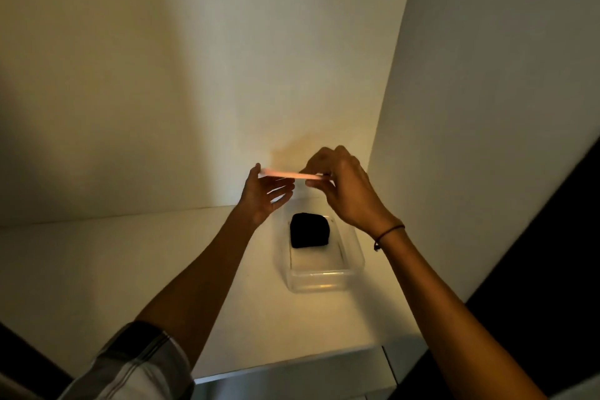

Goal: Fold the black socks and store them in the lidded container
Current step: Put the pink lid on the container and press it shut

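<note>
A folded bundle of black socks lies at the far end of a clear plastic container standing on the white shelf. Above the container, both hands hold a flat pinkish lid seen edge-on and roughly level. My left hand supports its left end with the thumb on the edge and fingers spread underneath. My right hand pinches the right end from above. A dark string bracelet circles my right wrist.
The white shelf runs left of the container, bounded by a pale back wall and a white side wall close on the right. The shelf's front edge lies below, with dark space beyond at the lower right.
</note>
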